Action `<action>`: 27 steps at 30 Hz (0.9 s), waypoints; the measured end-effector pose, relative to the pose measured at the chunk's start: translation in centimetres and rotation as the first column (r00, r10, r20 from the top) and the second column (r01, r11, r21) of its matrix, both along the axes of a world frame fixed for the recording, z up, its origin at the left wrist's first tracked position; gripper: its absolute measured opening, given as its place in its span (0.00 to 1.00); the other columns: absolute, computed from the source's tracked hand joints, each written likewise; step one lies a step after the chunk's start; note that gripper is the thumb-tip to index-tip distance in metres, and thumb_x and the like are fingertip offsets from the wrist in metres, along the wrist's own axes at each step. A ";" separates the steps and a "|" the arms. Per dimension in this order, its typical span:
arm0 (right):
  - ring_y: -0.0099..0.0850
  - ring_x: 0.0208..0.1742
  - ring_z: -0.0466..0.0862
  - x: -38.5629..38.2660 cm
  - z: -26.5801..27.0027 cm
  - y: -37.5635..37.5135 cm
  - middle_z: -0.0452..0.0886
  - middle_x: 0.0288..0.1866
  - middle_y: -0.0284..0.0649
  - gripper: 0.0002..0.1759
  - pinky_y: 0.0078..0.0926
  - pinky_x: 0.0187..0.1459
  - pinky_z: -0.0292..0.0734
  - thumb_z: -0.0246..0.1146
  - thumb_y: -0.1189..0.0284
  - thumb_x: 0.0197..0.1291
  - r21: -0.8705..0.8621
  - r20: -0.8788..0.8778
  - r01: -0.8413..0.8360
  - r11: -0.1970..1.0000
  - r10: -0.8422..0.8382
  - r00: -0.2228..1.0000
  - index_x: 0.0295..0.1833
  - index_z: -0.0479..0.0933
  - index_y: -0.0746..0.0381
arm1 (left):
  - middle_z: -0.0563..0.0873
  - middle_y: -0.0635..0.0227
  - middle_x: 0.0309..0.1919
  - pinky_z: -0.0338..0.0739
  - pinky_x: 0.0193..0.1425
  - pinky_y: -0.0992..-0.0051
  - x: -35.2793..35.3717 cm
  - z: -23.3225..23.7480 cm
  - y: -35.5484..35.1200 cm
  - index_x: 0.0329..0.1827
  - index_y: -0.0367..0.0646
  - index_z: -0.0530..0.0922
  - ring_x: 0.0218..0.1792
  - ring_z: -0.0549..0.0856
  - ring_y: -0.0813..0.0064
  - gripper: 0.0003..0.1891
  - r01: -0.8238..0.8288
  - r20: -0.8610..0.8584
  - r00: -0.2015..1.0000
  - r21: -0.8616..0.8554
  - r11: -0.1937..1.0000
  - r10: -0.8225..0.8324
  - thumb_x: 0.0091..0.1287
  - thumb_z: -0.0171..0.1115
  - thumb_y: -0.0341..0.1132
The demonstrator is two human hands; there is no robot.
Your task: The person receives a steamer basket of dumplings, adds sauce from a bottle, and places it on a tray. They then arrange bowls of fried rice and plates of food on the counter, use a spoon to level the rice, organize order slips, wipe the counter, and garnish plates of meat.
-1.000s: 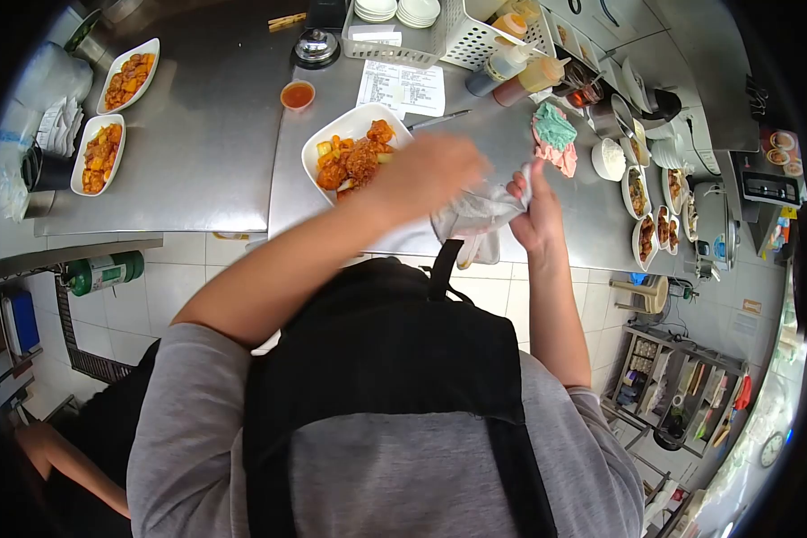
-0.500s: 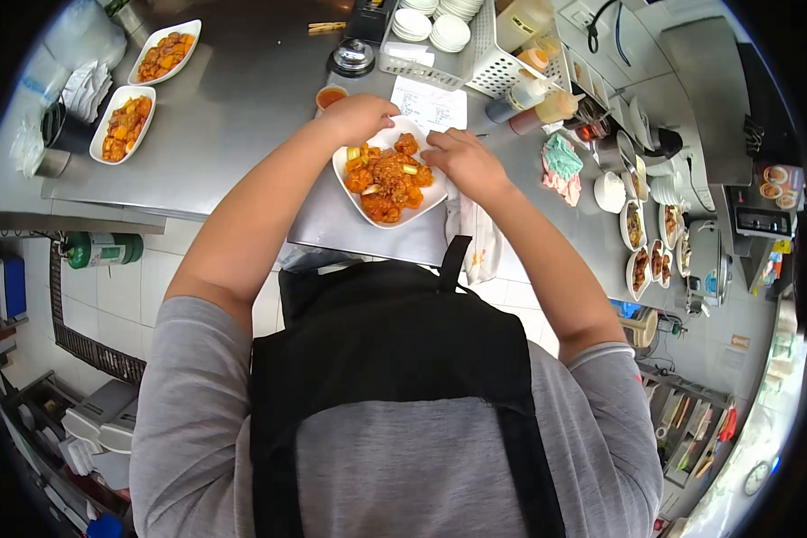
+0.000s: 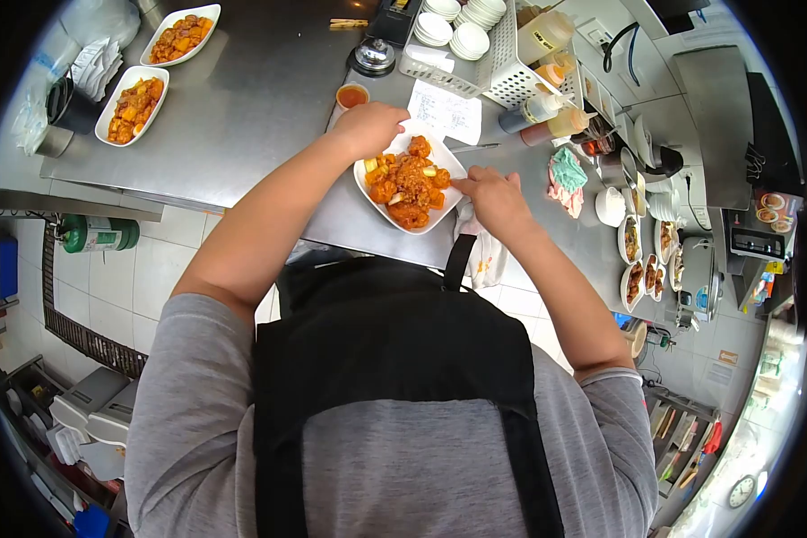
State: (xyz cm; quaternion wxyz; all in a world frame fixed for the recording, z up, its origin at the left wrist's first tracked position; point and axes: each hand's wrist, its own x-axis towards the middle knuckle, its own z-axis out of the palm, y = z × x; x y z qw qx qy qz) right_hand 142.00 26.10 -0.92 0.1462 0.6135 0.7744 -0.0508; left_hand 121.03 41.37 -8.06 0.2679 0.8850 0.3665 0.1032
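Observation:
A white square plate (image 3: pixel 441 154) of saucy orange-red fried pieces with pale green scallion bits (image 3: pixel 411 186) lies on the steel counter in front of me. My left hand (image 3: pixel 374 131) is closed over its far left rim, the fingertips partly hidden. At the right corner, my right hand (image 3: pixel 497 203) touches the rim with an outstretched index finger; its thumb stands apart and the other fingers are curled. Just beyond my left hand is a small cup of red sauce (image 3: pixel 351 96). A printed paper slip (image 3: pixel 446 111) lies behind the plate, with a pen (image 3: pixel 477 146) near it.
Two white dishes of similar food, a nearer one (image 3: pixel 133 109) and a farther one (image 3: pixel 185 38), stand at left. A call bell (image 3: pixel 373 56), white basket (image 3: pixel 446 79) and sauce bottles (image 3: pixel 527 114) are behind. A folded cloth (image 3: pixel 566 182) and several filled bowls (image 3: pixel 632 285) lie at right.
The plate appears slightly farther right in view, as does the whole counter. My right hand has shifted from grasping the plate's far right rim to touching its right corner with one finger.

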 end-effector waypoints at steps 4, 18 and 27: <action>0.29 0.51 0.78 -1.4 -0.6 -1.6 0.77 0.43 0.32 0.20 0.41 0.49 0.63 0.57 0.75 0.59 0.067 0.019 0.003 0.998 -0.004 1.000 0.56 0.81 0.50 | 0.85 0.56 0.46 0.76 0.54 0.60 -0.5 -0.2 -0.9 0.54 0.43 0.79 0.50 0.83 0.55 0.13 -0.067 0.070 0.995 -0.005 0.998 0.067 0.71 0.54 0.35; 0.24 0.49 0.79 2.9 -1.1 -0.2 0.83 0.50 0.38 0.16 0.22 0.55 0.73 0.51 0.71 0.74 -0.631 -0.757 0.359 0.688 -0.647 -0.090 0.58 0.77 0.66 | 0.84 0.47 0.39 0.76 0.47 0.52 -3.8 -1.0 -4.4 0.50 0.38 0.71 0.42 0.83 0.47 0.10 -0.196 0.155 0.963 -0.160 0.967 0.221 0.72 0.50 0.34; 0.38 0.51 0.79 4.1 -4.4 -7.2 0.80 0.47 0.44 0.15 0.28 0.59 0.70 0.57 0.72 0.69 0.274 -0.722 0.582 0.766 -0.236 0.651 0.58 0.75 0.66 | 0.85 0.45 0.37 0.77 0.44 0.54 -17.2 -0.1 -4.6 0.54 0.38 0.72 0.39 0.84 0.43 0.12 -0.571 0.310 0.726 -0.226 0.790 0.614 0.73 0.49 0.32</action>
